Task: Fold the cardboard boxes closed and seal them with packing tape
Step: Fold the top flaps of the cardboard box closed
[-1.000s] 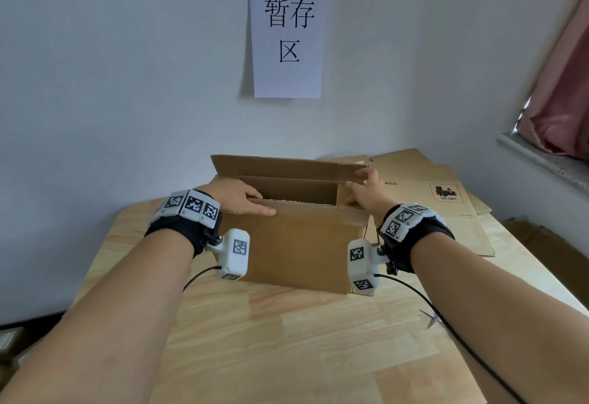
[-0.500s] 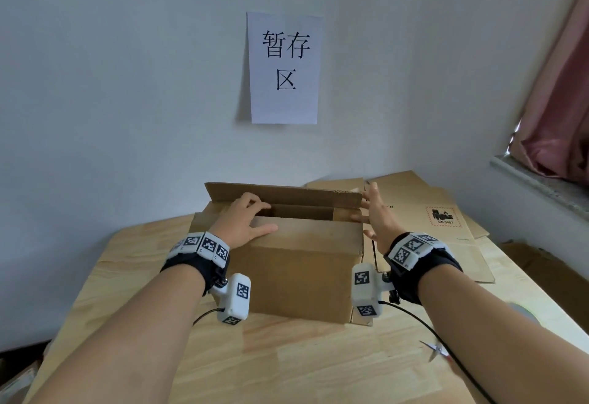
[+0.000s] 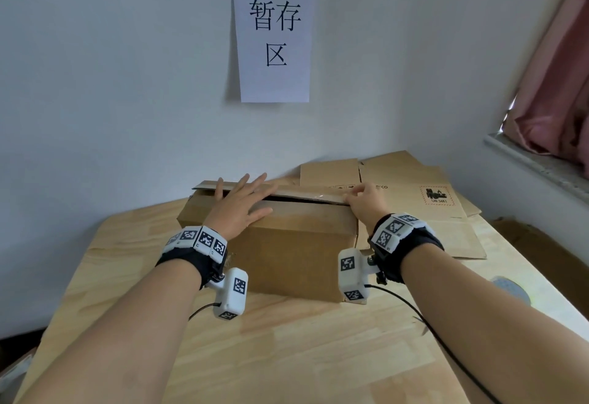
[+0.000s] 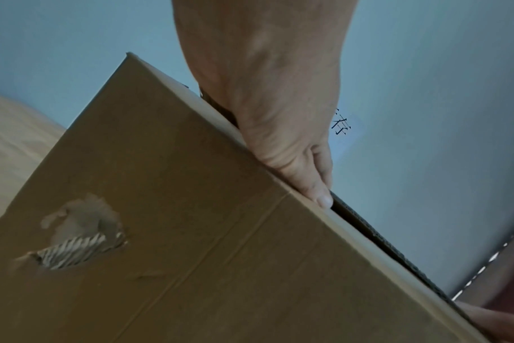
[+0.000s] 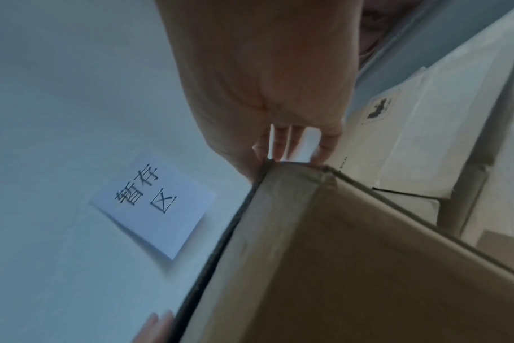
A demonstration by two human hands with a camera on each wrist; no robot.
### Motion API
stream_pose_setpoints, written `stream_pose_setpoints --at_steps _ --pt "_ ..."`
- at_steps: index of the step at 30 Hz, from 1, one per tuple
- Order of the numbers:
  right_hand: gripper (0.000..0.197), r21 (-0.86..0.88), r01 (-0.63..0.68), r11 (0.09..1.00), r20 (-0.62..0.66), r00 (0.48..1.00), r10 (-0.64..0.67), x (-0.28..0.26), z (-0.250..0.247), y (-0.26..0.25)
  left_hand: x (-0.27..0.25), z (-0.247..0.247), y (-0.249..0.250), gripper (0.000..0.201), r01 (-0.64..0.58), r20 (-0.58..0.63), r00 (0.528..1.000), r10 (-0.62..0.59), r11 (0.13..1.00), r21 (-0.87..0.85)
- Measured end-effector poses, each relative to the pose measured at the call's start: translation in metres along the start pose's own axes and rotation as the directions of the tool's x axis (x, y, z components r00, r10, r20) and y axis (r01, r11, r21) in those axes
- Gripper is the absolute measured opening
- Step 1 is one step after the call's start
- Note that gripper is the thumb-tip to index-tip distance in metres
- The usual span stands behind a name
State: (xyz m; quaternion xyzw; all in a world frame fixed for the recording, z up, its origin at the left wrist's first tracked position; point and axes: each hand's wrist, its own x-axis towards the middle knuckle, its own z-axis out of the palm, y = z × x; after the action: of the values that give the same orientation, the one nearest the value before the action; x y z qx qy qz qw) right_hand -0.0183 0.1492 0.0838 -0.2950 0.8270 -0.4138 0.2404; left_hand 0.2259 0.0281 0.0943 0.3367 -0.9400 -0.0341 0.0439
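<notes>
The left hand [image 3: 237, 204] is lying flat with its fingers spread and straight, the palm pressing on the near top flap of the cardboard box [image 3: 287, 253] while the fingertips are reaching across the gap onto the far flap [image 3: 306, 193]. The right hand [image 3: 366, 201] is curling its fingers over the right end of that far flap, with the thumb and fingertips pinching its edge, as the right wrist view is also showing from below at the box corner. The box is sitting on the wooden table [image 3: 287, 349], close to the white wall, with its long side facing the person; a narrow dark slit is showing between the two long flaps, so the top is nearly closed but not fully flat. In the left wrist view the thumb is lying along the top front edge of the box, and a torn patch [image 4: 79, 234] on the box's front face is exposing the corrugated layer. Behind and to the right of the box, flattened cardboard sheets [image 3: 414, 186] are lying in a stack on the table, one carrying a printed red-bordered label. A white paper sign [image 3: 274, 40] with black characters is hanging on the wall above the box, and a pink curtain [image 3: 561, 84] is hanging at the right edge over a window sill.
</notes>
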Motion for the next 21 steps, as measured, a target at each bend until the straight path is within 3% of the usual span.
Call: stream_pose_setpoints --at_steps 3,5,10,13,21 --pt "0.051 0.183 -0.139 0.973 0.111 0.987 0.120 0.003 0.003 0.007 -0.003 0.006 0.000 0.048 -0.018 0.032 0.999 0.020 0.997 -0.078" --pt "0.057 0.240 -0.192 0.952 0.200 0.969 0.145 0.002 0.003 0.008 -0.002 0.008 0.000 0.045 -0.021 0.050 0.998 0.027 0.995 -0.102" --pt "0.050 0.211 -0.065 0.975 0.266 0.964 0.006 -0.004 0.007 0.014 -0.001 0.011 -0.001 0.047 -0.010 0.095 0.995 0.024 0.990 -0.140" --pt "0.050 0.156 0.019 0.988 0.255 0.965 -0.059 -0.004 0.011 0.025 -0.004 0.011 0.003 0.063 0.001 0.172 0.985 0.011 0.997 -0.073" --pt "0.049 0.154 0.058 0.986 0.254 0.963 -0.097 -0.005 0.009 0.025 0.011 0.002 0.033 0.099 -0.016 0.409 0.912 -0.025 0.995 0.097"
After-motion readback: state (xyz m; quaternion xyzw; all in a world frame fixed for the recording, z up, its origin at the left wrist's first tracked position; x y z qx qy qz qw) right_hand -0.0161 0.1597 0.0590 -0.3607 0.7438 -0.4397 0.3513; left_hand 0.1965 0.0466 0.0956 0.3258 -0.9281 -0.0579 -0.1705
